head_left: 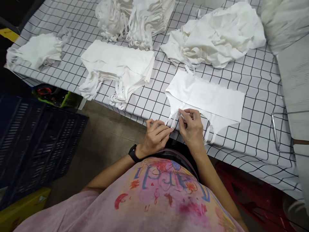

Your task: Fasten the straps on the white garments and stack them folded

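Observation:
A flat white garment (207, 96) with thin straps lies on the checked table cover (260, 83) near the front edge. My left hand (156, 135) pinches the end of one white strap (174, 120) at the table's edge. My right hand (191, 127) holds the same strap close to the garment's body, fingers closed on it. A black watch sits on my left wrist.
A folded stack of white garments (118, 66) lies left of centre, a loose heap (214, 35) at the back right, more piles (135, 19) at the back and one (36, 51) far left. Dark blue crates (36, 141) stand on the floor at left; a red stool (253, 196) at right.

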Demonstrator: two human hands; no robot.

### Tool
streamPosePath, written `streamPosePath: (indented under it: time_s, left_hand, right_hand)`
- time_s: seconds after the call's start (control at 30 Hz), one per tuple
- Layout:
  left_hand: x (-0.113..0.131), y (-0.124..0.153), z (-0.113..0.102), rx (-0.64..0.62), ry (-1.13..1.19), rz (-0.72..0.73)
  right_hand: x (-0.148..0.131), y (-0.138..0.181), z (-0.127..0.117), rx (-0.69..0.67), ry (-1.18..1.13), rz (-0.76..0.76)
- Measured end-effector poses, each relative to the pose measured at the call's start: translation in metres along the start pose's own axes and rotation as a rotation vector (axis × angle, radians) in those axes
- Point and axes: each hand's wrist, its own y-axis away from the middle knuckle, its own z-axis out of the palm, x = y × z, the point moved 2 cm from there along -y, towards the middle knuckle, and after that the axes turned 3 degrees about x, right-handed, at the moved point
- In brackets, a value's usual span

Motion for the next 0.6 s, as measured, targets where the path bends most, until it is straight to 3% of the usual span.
streamPosePath:
  time_s: [0.17,0.33,0.53,0.6]
  left_hand:
    - [0.0,0.0,0.0,0.0,-0.007,-0.068]
    - [-0.006,0.002,-0.005,0.015,0.002,-0.138]
    - [-0.01,-0.007,-0.015,0.03,0.048,-0.146]
    - [-0.014,-0.018,-0.016,0.044,0.062,-0.129]
  right_hand:
    - [-0.002,0.002,0.001,-0.024,-0.037,-0.011]
    - [-0.001,0.011,-0.029,0.077,-0.045,0.036]
    - [0.032,0.028,-0.081,0.073,-0.09,0.33]
    - [0.051,0.027,-0.099,0.144,-0.106,0.447]
